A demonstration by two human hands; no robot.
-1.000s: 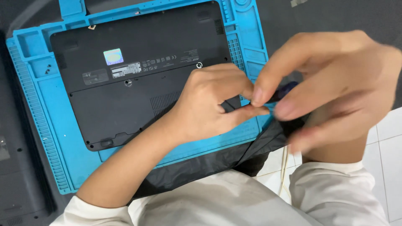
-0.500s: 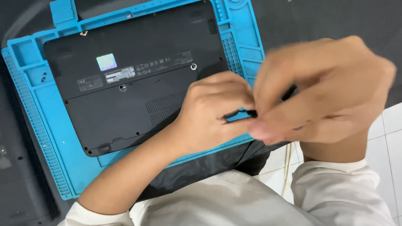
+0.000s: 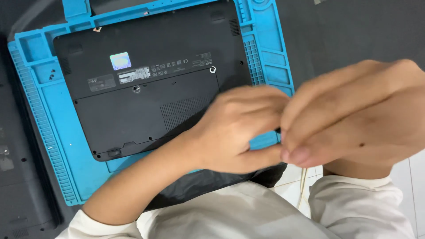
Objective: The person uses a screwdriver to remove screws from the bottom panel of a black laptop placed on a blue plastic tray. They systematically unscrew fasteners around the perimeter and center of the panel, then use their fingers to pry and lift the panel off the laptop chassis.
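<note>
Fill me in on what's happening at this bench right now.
A person in pale sleeves has both hands together above the near right corner of a blue work mat. The left hand and the right hand meet fingertip to fingertip, pinching something small and dark that is too blurred and hidden to identify. A black laptop lies upside down on the mat, its bottom cover and labels facing up, and neither hand is on it.

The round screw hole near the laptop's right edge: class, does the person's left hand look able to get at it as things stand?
Probably yes. The screw hole lies uncovered on the laptop base, just above the left hand, with nothing between them. That hand is pressed against the right hand, though.
</note>
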